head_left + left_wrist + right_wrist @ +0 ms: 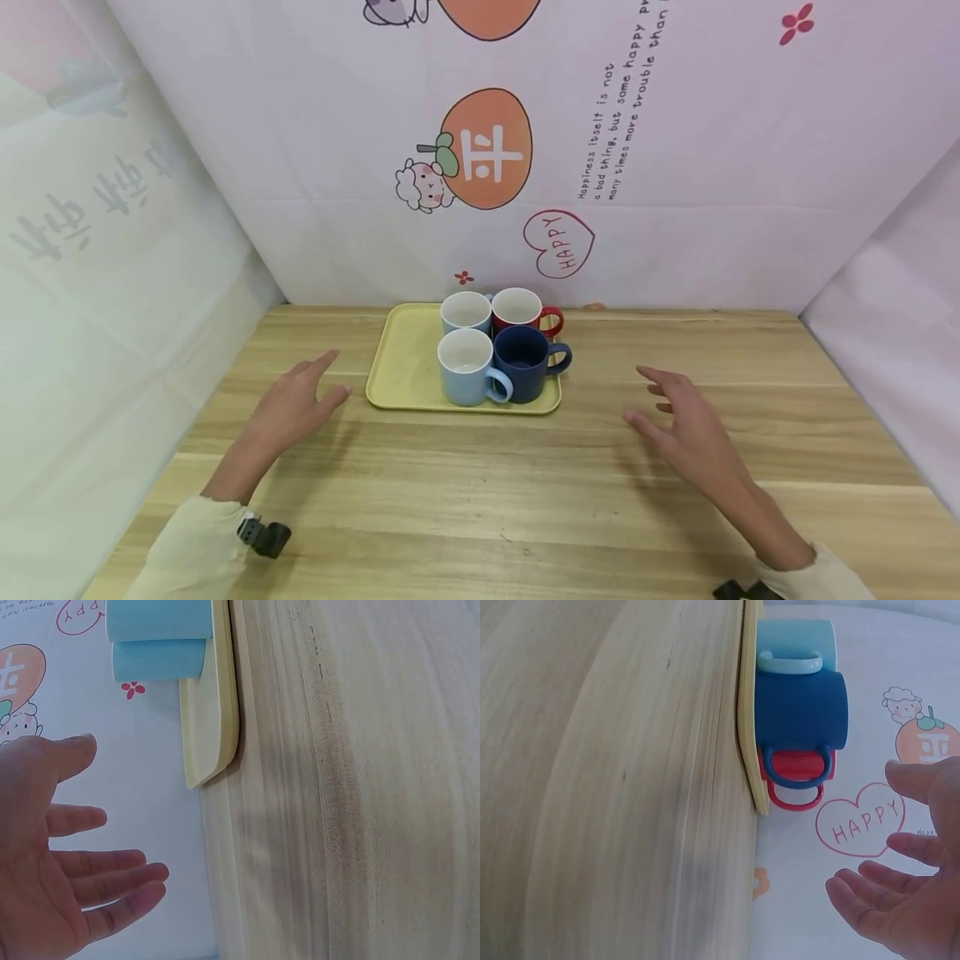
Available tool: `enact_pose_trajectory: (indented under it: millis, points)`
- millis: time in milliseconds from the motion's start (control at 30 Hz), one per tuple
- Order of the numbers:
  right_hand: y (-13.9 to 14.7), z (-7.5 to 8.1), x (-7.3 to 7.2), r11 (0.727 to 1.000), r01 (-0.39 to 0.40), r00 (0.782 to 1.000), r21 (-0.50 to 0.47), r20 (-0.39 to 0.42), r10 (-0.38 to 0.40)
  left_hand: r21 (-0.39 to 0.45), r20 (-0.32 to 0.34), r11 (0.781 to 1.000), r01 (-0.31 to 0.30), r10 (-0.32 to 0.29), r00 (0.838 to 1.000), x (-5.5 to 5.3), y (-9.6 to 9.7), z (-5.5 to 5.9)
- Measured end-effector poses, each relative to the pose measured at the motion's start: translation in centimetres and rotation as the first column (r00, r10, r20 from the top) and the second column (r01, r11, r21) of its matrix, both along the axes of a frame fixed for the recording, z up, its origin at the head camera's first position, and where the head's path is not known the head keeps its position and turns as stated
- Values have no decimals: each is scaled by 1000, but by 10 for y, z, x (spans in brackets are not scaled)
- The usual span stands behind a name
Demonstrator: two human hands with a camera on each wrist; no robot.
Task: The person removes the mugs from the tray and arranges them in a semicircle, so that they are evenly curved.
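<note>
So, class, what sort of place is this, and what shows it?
Probably a screened-off tabletop workspace: printed white sheets border a wooden table, where four mugs stand on a yellow tray.

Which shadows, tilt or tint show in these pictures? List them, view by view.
Head: soft shadows on the table near the left hand and right hand, and a pinkish tint on the backdrop toward the upper right; left wrist: scene turned sideways, tray seeming to stand on end; right wrist: also sideways, mugs seeming to lie over.
</note>
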State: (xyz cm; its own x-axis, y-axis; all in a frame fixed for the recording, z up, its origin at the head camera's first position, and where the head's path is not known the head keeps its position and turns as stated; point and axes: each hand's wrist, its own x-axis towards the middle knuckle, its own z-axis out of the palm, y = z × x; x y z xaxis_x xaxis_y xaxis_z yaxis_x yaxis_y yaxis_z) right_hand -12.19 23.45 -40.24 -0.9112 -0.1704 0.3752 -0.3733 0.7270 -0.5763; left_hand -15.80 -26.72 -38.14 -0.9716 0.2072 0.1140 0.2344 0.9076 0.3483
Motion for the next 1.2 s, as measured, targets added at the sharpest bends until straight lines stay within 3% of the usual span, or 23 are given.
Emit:
enact_pose_trajectory:
  millis: [200,667,900,1200]
  points:
    - [-9,-1,-1,999,-31,999,-44,21,32,51,29,999,1,-2,1000,-3,0,-2]
    - [-13,-8,-9,997,-18,992,-76,123,27,123,105,992,-18,5,994,-10,2,-6]
    - [-10,-14,-15,993,-43,987,-108,149,59,138,108,990,-15,0,994,-11,1,-13]
    - [-7,-10,-19,980,-54,972,-190,216,95,148,120,989,-23,5,993,-13,5,-13]
